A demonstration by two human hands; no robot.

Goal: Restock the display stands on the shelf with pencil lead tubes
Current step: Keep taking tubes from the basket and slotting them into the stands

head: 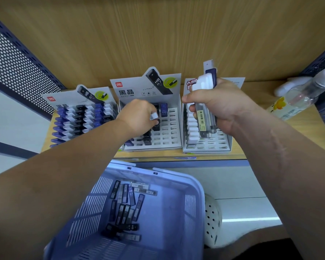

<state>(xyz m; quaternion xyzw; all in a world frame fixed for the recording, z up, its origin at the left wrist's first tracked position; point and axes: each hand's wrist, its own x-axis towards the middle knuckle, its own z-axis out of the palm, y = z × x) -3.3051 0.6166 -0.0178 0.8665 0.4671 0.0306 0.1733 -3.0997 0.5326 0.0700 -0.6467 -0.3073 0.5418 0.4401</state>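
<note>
Tubes (203, 117) gripped: left hand (139, 115), right hand (220, 107)

Light is even and bright, with soft shadow inside the blue basket (193, 194) and a glare streak on the floor (251, 219). The middle display stand (174, 126) is sharp, the basket's near rim and the bottle (304, 94) blurred; wide-angle distortion bows lines at the edges.

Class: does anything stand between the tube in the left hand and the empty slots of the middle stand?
Nothing visible does. The left hand holds the tube over the middle stand, whose empty slots lie beside it; the right hand is over the next stand.
</note>
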